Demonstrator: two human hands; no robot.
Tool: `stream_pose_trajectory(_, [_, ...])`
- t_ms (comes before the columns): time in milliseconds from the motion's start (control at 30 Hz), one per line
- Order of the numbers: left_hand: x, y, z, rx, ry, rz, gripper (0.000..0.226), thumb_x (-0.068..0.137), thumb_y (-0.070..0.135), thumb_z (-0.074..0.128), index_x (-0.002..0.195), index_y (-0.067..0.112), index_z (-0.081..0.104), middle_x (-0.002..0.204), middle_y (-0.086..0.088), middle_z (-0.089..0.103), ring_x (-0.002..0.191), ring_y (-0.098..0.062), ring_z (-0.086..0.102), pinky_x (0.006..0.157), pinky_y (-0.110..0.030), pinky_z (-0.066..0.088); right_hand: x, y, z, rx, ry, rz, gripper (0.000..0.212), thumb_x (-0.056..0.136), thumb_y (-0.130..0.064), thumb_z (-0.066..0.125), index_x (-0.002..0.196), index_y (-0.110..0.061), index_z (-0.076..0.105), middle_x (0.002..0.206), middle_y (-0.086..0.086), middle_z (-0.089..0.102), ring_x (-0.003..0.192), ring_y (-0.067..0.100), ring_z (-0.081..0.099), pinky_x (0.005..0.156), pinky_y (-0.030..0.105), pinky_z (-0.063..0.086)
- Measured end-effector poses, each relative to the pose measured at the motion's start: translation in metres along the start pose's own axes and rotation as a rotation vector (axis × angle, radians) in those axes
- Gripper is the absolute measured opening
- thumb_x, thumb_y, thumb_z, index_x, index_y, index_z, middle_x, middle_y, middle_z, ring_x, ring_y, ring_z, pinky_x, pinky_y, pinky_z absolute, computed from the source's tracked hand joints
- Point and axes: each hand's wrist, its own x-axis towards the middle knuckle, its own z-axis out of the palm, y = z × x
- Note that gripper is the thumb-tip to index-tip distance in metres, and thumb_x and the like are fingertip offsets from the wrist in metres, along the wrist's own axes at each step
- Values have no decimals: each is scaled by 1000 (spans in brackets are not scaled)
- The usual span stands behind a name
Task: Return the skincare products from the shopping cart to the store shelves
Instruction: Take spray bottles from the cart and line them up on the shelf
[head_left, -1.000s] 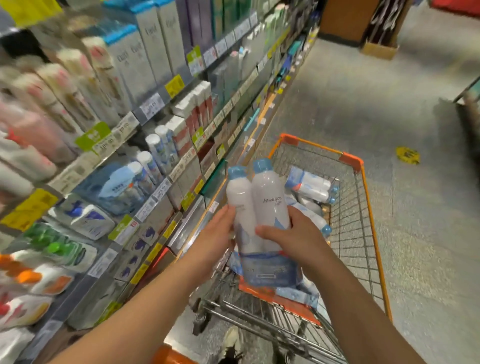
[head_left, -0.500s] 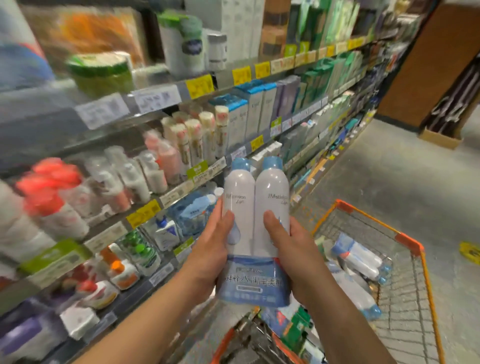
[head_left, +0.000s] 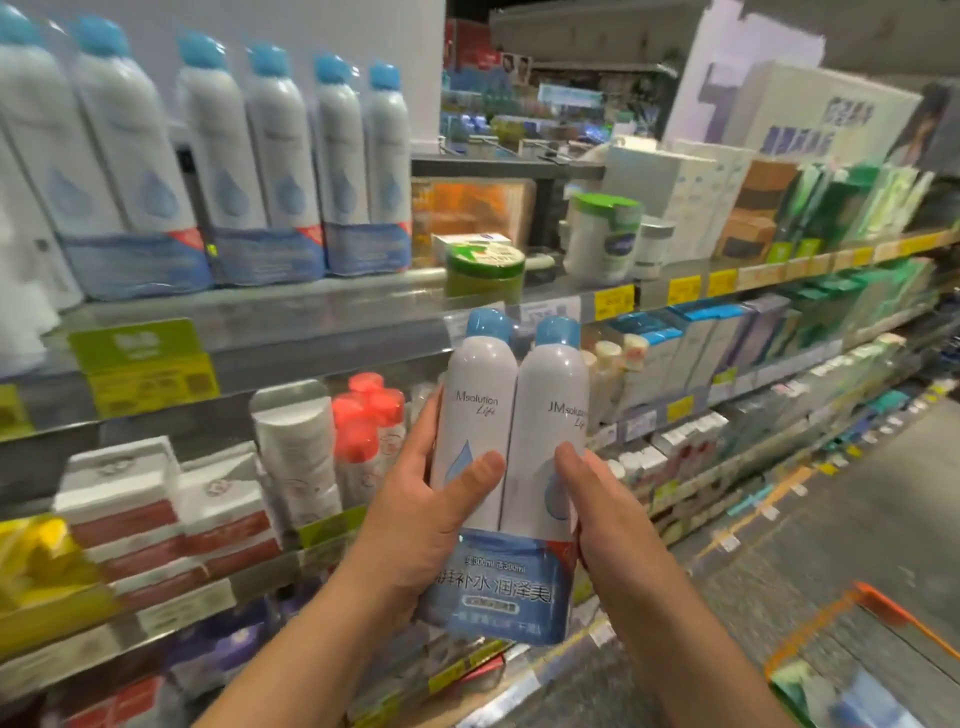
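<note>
Both hands hold the twin-pack (head_left: 511, 478) upright before the shelves (head_left: 322, 338): left hand (head_left: 415, 525) grips its left side, right hand (head_left: 597, 514) its right; cart (head_left: 883, 613) corner lower right

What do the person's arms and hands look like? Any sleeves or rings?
Both forearms are bare, with no sleeves in view. The left hand and right hand wear no gloves, and no rings or watch show on the fingers or wrists.

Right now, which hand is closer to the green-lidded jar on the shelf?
Left. The left hand grips the twin-pack of spray bottles on its left side, almost straight below the green-lidded jar. The right hand holds the pack's right side, farther off.
</note>
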Motion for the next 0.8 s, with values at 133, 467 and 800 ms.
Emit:
stream_pose_trajectory(133, [-5,29,-30,41,78,72,72,78,41,86,137,58,49,128,6,71,114,-25,71,90,-49,60,11,-14,31,-84,-120,-59,45,85,-52,58,125,-30,60,106,-13,77,95,5,74,72,22,58])
stream_pose_trajectory(467, [-15,100,-81,180,267,299,61,83,36,81,125,69,51,121,15,73,110,-15,72,93,-49,59,41,-61,103,-241,-338,-234,74,70,-56,83,133,-33,51,120,-7,73,108,13,73,91,40,60])
stream_pose_trajectory(800, [-13,156,-134,279,299,404,82,82,42,76,146,67,31,136,14,64,120,-19,67,94,-51,59,60,-120,164,-145,-442,-336,51,77,-15,79,124,-12,62,107,4,79,98,19,76,76,26,60])
